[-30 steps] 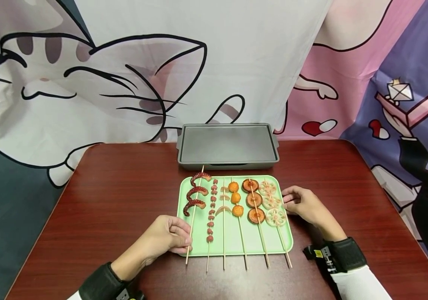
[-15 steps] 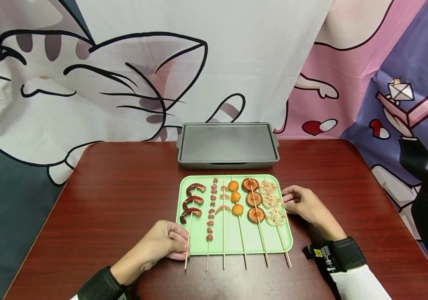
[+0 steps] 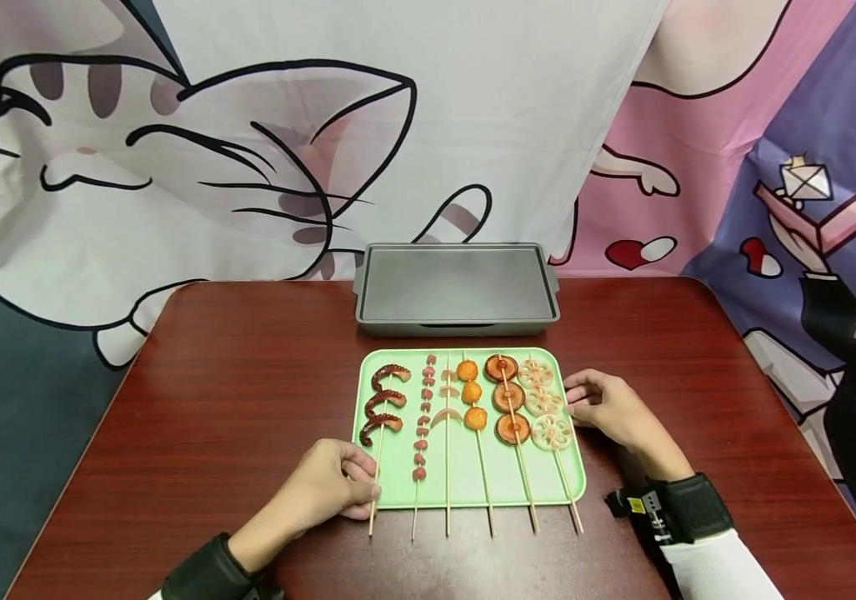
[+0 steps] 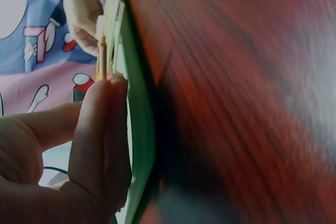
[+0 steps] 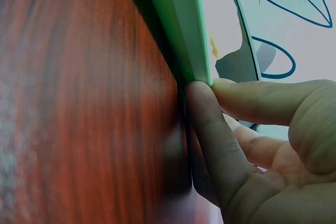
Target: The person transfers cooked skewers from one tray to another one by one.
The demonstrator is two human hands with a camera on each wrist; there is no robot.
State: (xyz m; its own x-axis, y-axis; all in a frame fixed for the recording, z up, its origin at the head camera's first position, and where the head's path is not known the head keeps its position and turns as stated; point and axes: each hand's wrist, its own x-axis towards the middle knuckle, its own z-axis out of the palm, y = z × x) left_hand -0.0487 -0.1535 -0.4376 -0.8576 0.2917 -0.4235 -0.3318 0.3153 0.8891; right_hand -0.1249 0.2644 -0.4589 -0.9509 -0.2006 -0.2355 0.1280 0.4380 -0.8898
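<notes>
A light green tray [image 3: 431, 492] bears a row of food skewers. At its left end lies a skewer of reddish-brown octopus tentacles [image 3: 385, 399], its stick running down past the near rim. My left hand [image 3: 333, 482] pinches that stick low down, right at the tray's corner; in the left wrist view its fingertips [image 4: 116, 85] meet around a stick end. On the far side, my right hand [image 3: 608, 408] grips the tray's right rim between thumb and fingers, which the right wrist view shows close at the green edge [image 5: 194, 35].
Beside the tentacles lie skewers of pink meat bits [image 3: 422, 421], pale curved pieces [image 3: 448, 396], orange balls [image 3: 471, 393], mushroom slices [image 3: 508, 397] and lotus root slices [image 3: 545, 402]. A grey griddle pan [image 3: 458, 287] stands behind the tray on the dark red wooden table [image 3: 247, 367].
My left hand has brought the tentacle skewer down and left, so it now lies lower on the tray's left side. The right hand has stayed at the rim.
</notes>
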